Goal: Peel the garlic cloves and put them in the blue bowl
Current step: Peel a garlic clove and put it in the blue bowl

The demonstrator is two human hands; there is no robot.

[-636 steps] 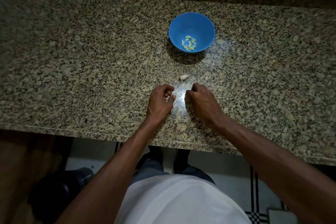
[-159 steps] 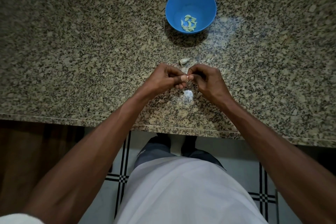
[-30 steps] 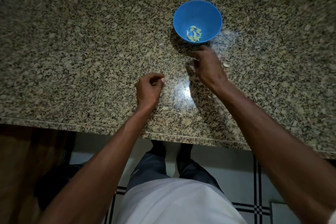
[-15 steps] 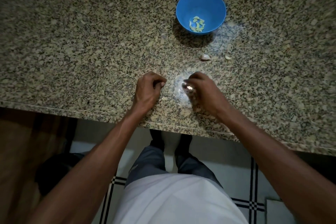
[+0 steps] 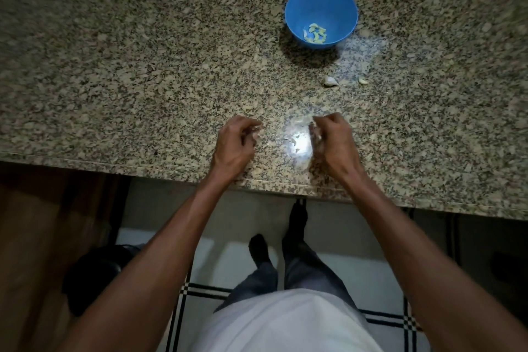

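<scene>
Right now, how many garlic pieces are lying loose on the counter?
2. One garlic clove lies just below the blue bowl; a smaller piece lies to its right. The curled fingers may hide another.

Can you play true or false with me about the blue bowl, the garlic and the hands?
1. The blue bowl has peeled cloves inside. True.
2. The bowl sits between the two hands. False: it stands farther back on the counter, beyond the right hand.
3. Two garlic pieces lie on the counter in front of the bowl. True.
4. The left hand is touching the bowl. False: it is near the counter's front edge, well apart from it.
</scene>
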